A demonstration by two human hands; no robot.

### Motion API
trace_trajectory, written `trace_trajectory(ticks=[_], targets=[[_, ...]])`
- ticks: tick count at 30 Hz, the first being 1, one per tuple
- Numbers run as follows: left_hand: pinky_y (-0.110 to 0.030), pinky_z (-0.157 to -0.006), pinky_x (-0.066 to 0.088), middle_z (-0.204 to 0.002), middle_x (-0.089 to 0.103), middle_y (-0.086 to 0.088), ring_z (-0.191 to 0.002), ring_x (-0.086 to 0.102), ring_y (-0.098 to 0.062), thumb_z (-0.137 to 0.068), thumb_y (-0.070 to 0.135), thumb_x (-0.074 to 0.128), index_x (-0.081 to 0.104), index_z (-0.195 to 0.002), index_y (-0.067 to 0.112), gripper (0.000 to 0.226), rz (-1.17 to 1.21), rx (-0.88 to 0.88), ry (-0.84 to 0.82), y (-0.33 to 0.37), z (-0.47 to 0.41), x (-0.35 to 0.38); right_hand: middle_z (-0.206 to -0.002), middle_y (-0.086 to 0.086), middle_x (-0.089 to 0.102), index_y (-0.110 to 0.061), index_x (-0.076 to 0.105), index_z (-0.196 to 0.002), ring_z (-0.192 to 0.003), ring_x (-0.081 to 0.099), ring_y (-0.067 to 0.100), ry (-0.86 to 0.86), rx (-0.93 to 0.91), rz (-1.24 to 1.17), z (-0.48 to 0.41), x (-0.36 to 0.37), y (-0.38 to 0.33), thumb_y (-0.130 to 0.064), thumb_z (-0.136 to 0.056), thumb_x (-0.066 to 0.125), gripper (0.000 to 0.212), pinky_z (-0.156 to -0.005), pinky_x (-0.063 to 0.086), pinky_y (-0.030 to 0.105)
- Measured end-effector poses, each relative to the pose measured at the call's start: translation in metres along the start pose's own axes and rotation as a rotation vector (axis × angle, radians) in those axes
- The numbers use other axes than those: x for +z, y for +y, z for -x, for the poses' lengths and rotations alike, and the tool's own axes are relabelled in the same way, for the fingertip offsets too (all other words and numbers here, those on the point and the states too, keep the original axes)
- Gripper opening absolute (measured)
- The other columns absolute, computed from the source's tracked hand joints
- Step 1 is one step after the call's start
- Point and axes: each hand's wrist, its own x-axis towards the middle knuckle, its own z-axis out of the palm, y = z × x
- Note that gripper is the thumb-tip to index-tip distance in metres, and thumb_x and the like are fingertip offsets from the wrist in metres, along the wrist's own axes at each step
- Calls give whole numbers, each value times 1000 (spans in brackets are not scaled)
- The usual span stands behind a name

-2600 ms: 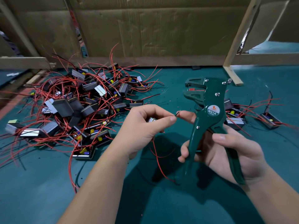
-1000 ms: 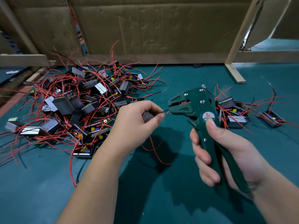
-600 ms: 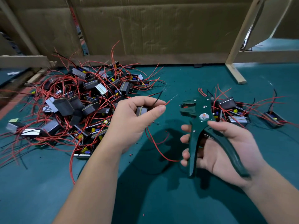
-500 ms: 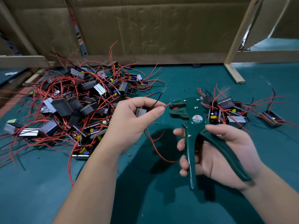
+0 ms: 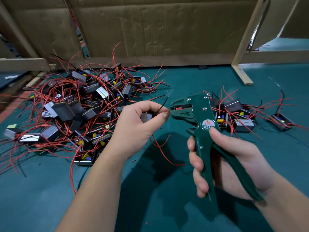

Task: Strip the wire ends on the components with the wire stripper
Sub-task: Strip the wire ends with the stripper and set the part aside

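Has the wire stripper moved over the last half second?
Yes. The wire stripper has shifted left, away from the small component cluster on the right; its jaws now reach the left hand.

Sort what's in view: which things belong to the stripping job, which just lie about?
In the job: dark green wire stripper in right hand; small grey boxed component in left hand; tangled pile of red-wired components.
Lying about: brown cardboard sheets; pale wooden battens.

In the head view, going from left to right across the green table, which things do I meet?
Large pile of components → left hand holding one component → wire stripper → small group of components.
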Motion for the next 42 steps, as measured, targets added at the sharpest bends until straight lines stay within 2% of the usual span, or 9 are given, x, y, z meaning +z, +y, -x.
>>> trace_trajectory(ticks=[10, 15, 19, 24, 26, 31, 34, 38, 42], targets=[[-18, -58, 45, -73, 54, 9, -59, 50, -9, -84, 28, 59, 59, -106, 30, 22, 236, -140, 69, -9, -4, 0, -60, 8, 49, -11, 57, -79, -39, 46, 22, 348, -282, -13, -5, 4, -4, -54, -82, 48, 44, -42, 47, 31], [-14, -56, 44, -75, 54, 3, -60, 54, -7, -88, 22, 58, 58, -108, 25, 20, 328, -162, 27, -7, -3, 4, -125, 29, 54, -7, 66, -101, -71, 64, 40, 92, -285, -73, -4, -1, -4, -46, -71, 71, 49, -70, 53, 53], [-17, -61, 46, -78, 58, 4, -67, 55, -7, -86, 30, 55, 58, -106, 27, 20, 329, -174, 7, -4, -1, 11, -87, 30, 61, -5, 62, -114, -79, 63, 42, -67, -121, -18, -8, 2, 12, -38, -77, 74, 52, -78, 49, 53], [-50, -96, 48, -112, 60, -18, -97, 61, -23, -86, 58, 41, 55, -111, 32, 39, 315, -263, 14, -5, 1, 15, -121, 52, 37, 27, 29, -130, -113, 42, 59, 89, -281, -212, -5, 19, 13, -4, -102, -3, 53, -108, 27, 57], [-50, -103, 42, -109, 60, -12, -105, 59, -22, -83, 68, 29, 51, -112, 33, 50, 294, -256, 61, -3, 1, 17, -116, 38, 48, 13, 47, -129, -94, 56, 51, 113, -337, 15, -11, 13, 15, -11, -94, 56, 43, -90, 43, 60], [-28, -95, 28, -110, 47, 8, -110, 36, -8, -94, 36, 40, 55, -115, 20, 30, -535, 53, 373, -11, 1, 3, -99, 14, 65, -3, 57, -120, -71, 65, 40, 312, -550, 128, -7, -6, 2, -23, -64, 78, 63, -67, 53, 56], [-40, -107, 17, -137, 39, -14, -131, 26, -28, -91, 18, 47, 56, -119, 19, 30, -866, -244, 443, -17, 2, -5, -85, 5, 63, -13, 58, -100, -79, 68, 43, 549, -657, 236, -7, -13, -3, -23, -71, 67, 33, -73, 54, 61], [-50, -114, 5, -150, 30, -14, -141, 14, -31, -94, 21, 40, 55, -123, 13, 34, -1101, -570, 259, -20, 3, -12, -78, -4, 63, -22, 57, -93, -83, 69, 41, 669, -662, 386, -7, -12, 0, -25, -71, 76, 29, -77, 54, 61], [-45, -103, 18, -133, 50, -1, -124, 31, -29, -96, 22, 43, 60, -120, 17, 30, -1051, -404, 410, -17, 1, -19, -63, -9, 62, -18, 56, -92, -81, 69, 39, 662, -651, 465, -9, -7, 4, -26, -76, 64, 19, -76, 52, 64]])
